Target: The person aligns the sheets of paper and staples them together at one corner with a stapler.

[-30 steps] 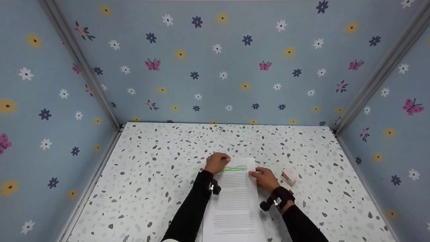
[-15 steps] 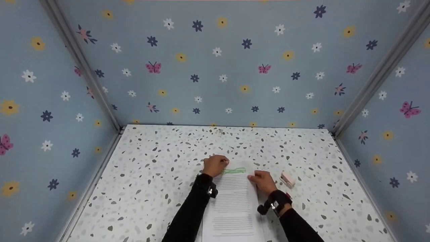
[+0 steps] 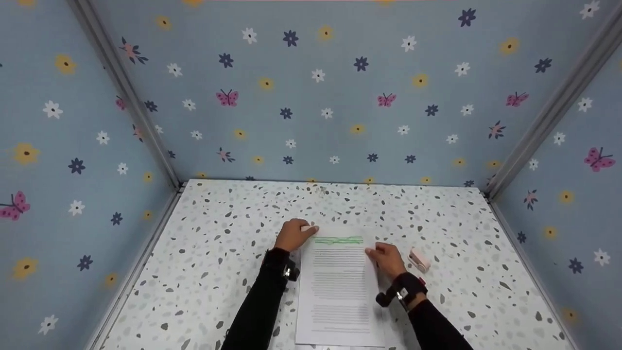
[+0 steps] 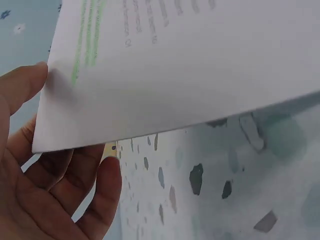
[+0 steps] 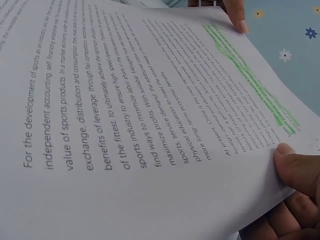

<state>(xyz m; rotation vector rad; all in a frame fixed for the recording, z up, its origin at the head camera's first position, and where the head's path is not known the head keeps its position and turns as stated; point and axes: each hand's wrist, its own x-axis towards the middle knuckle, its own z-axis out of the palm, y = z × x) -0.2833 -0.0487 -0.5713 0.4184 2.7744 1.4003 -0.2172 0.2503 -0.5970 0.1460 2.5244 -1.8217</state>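
Both hands pinch the sheet (image 3: 338, 287) mid-desk: left hand (image 3: 292, 235) far-left corner, right hand (image 3: 386, 258) right edge. Light, floppy; hold edges.

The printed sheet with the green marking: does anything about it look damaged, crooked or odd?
Nothing stands out. The white printed paper sheet looks flat and untorn, with a green highlighted band near its top. The left hand pinches its top left corner, the right hand its right edge. A small pink stapler lies beside it on the speckled table.
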